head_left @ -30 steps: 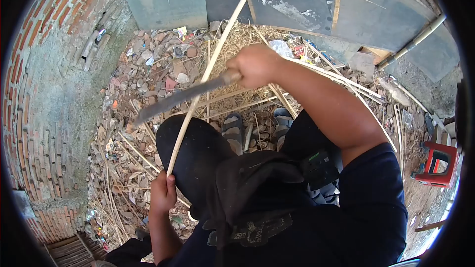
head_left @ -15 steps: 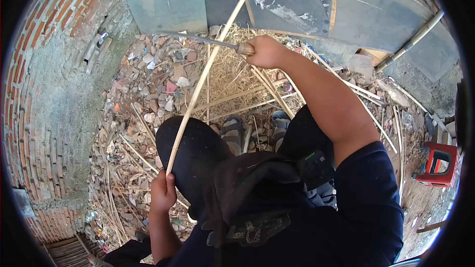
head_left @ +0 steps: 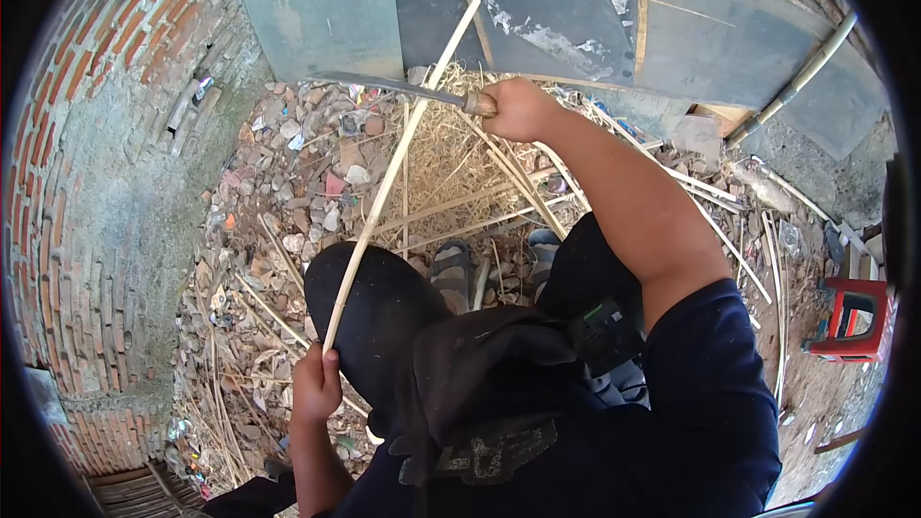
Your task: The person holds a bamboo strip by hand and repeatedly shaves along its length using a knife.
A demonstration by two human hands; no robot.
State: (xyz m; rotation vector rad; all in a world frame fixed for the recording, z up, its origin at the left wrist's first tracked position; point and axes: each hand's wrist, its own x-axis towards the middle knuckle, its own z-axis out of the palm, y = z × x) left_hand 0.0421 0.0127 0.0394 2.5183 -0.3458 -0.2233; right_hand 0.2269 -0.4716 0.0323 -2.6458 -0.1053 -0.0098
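Note:
My left hand (head_left: pixel 315 386) is closed around the near end of a long, pale bamboo strip (head_left: pixel 386 184), beside my left knee. The strip slants up and away across that knee, bowing slightly. In my right hand (head_left: pixel 518 109), arm stretched forward, is the wooden handle of a machete (head_left: pixel 393 85). Its long, slightly curved blade points left and crosses the strip near the far end. Whether the edge bites into the strip I cannot tell.
Rubble (head_left: pixel 297 149) and a heap of straw-coloured shavings (head_left: pixel 446 153) cover the ground ahead. Several loose strips (head_left: pixel 715 197) lie around my sandalled feet. A brick wall (head_left: pixel 106 230) rises at left, grey panels (head_left: pixel 547 29) stand ahead, and a red plastic stool (head_left: pixel 852 319) is at right.
The camera view has tilted a little, so the surroundings sit lower. The machete blade crosses the strip slightly nearer its far end. Both hands keep their holds.

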